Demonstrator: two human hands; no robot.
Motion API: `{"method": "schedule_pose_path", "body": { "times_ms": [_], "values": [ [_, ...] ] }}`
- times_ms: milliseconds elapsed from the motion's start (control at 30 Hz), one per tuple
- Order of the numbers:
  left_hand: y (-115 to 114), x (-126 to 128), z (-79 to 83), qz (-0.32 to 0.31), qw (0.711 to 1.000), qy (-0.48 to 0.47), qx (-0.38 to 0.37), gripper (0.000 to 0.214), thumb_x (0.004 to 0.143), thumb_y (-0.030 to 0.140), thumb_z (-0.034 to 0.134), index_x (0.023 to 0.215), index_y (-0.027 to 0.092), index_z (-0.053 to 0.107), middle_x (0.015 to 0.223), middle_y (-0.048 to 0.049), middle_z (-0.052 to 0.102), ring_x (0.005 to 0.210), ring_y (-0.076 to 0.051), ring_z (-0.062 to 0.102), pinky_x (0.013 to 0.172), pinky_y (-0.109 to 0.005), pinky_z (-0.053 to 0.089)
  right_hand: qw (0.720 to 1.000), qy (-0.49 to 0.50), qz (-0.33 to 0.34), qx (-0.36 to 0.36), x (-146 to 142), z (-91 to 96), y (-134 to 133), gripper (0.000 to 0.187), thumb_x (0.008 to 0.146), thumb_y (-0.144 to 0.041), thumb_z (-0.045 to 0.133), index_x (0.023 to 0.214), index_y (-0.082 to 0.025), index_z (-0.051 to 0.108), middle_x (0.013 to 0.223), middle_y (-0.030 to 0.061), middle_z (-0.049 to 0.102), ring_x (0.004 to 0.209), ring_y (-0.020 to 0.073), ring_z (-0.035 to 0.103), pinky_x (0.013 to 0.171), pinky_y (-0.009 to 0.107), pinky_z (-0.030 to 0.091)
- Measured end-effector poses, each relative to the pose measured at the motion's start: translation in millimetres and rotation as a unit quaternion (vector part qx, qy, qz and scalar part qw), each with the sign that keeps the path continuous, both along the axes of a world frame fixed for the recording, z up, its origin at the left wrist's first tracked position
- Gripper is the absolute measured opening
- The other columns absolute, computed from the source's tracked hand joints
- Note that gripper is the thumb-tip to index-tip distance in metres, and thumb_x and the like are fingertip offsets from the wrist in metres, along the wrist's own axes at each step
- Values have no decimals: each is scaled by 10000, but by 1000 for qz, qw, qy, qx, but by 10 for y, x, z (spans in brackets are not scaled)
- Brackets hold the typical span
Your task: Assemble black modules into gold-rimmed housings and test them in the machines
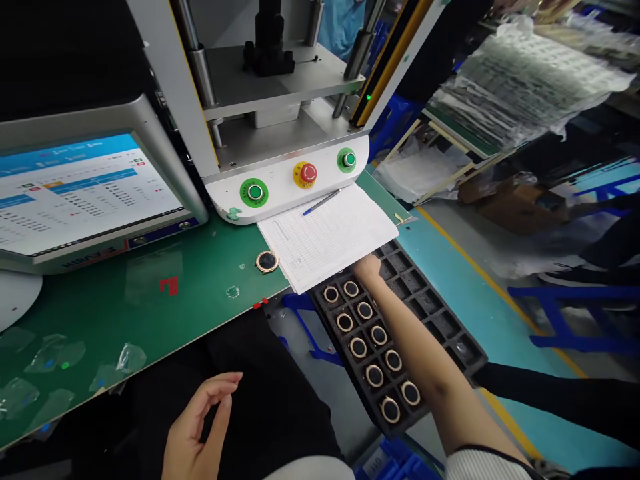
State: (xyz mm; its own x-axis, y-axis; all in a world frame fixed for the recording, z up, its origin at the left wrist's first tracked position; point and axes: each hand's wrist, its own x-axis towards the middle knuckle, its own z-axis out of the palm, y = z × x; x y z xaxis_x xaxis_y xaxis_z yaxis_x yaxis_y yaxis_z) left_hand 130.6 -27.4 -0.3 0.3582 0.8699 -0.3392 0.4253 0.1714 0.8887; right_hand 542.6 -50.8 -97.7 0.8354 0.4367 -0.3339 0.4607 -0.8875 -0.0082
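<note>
Head view: round, black-faced, gold-rimmed units [379, 335] in black foam-like tray [421, 303], lower right of centre. Likely light, rigid, scratch-prone; grip edgewise. Left hand [200, 427], bottom left: empty, narrow finger gap. Right hand [367, 269] at tray; fingertips hidden, hold not discernible.

We record gold-rimmed, black-faced discs [379, 335], a black tray [424, 304], a green tabletop [205, 283], white gridded paper [345, 230], a red button [309, 173] on yellow, and a pale striped sleeve [483, 465].

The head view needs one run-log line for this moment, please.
right hand: at tray, fingertips hidden | left hand: empty | round piece: on bench | pen: on paper
</note>
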Motion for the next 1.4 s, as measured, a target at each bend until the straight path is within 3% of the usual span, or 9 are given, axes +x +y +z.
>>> {"method": "schedule_pose_path", "body": {
  "times_ms": [233,367,467,633,833,1033,1133,1233,1400],
  "values": [
    [40,-56,-20,-5,1000,-1,-6,180,893,381,612,900,238,721,1056,-60,735,1030,-248,695,905,-316,566,992,120,41,-24,-573,826,-608,331,862,-222,695,1181,-153,637,988,91,697,912,233,673,842,406,543],
    [53,-104,-27,-50,998,-28,24,166,916,319,572,889,233,711,1032,-60,741,985,-237,706,861,-310,571,926,252,201,199,-1079,1164,-452,435,842,-240,632,1274,-248,579,829,-5,694,767,162,666,759,286,544],
    [30,-164,43,-78,994,-37,74,174,932,279,538,888,237,701,1012,-54,746,948,-225,715,830,-300,577,880,193,224,372,-1358,1153,9,396,856,-274,531,1241,-196,574,814,33,670,770,196,644,792,348,533],
    [-66,-380,129,-66,990,-29,119,185,928,264,524,894,234,703,978,-67,756,896,-229,730,792,-309,595,901,109,196,370,-1674,922,667,577,772,-312,611,1312,-138,502,1117,172,630,1051,359,588,926,502,440],
    [-166,-593,28,-22,998,-4,58,211,928,312,519,899,236,713,999,-77,752,910,-246,718,774,-334,592,890,151,158,399,-1790,864,819,656,686,-360,685,1271,-142,482,1137,191,598,1034,361,599,929,519,438],
    [-161,-363,102,-51,985,-165,-27,369,936,510,537,957,195,728,920,-109,744,890,-250,693,853,-368,545,760,375,204,489,-2402,1091,355,672,707,-656,676,1181,-241,441,1065,107,645,843,226,695,784,399,564],
    [-127,-199,140,18,896,-385,-220,623,842,725,547,954,142,736,868,-132,737,824,-238,696,777,-345,568,659,501,176,532,-2871,1137,63,593,742,-597,753,1147,-269,469,1073,95,659,904,218,704,786,355,585],
    [-104,-160,185,150,799,-477,-333,482,694,601,805,850,150,741,781,-63,708,727,-151,670,704,-229,561,599,563,108,559,-3183,1121,-122,496,761,-431,819,1130,-277,525,1091,89,664,927,209,706,761,305,595],
    [-151,-325,283,163,885,-386,-202,392,728,500,830,761,123,729,663,-42,677,512,-100,607,476,-159,485,564,573,185,565,-3184,1150,-235,444,827,-458,753,1197,-274,590,1230,129,631,1088,272,685,936,391,565]
  ]
}}
